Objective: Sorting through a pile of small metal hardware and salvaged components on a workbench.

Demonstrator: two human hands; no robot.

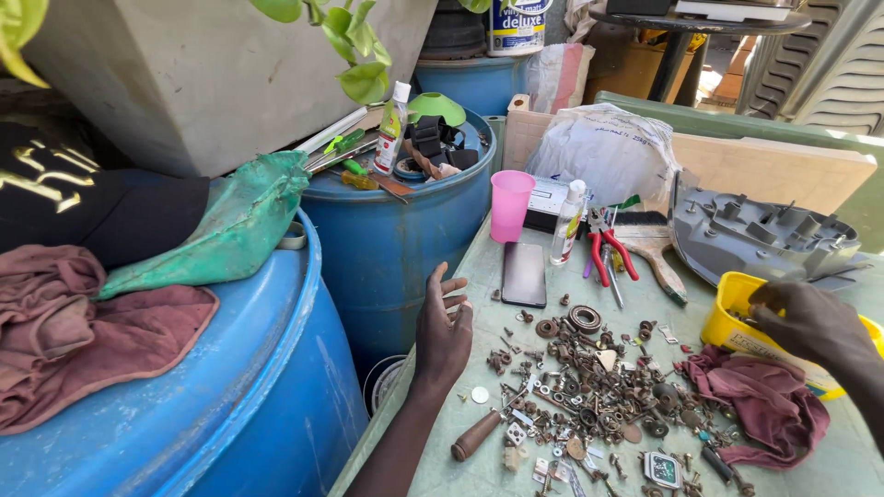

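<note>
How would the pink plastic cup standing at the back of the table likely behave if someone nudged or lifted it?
The pink cup looks thin-walled and empty, so it is probably very light. It stands upright, taller than it is wide and narrower at the base, so a sideways nudge would likely tip it toward the black phone. Once on its side it would probably roll in a curve.

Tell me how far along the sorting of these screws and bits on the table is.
Early, it seems. Done: hardware lies spread out on the table. In hand: the right hand reaches into the yellow tub; the left hand rests open beside the pile. Left: most of the pile is unsorted.
</note>
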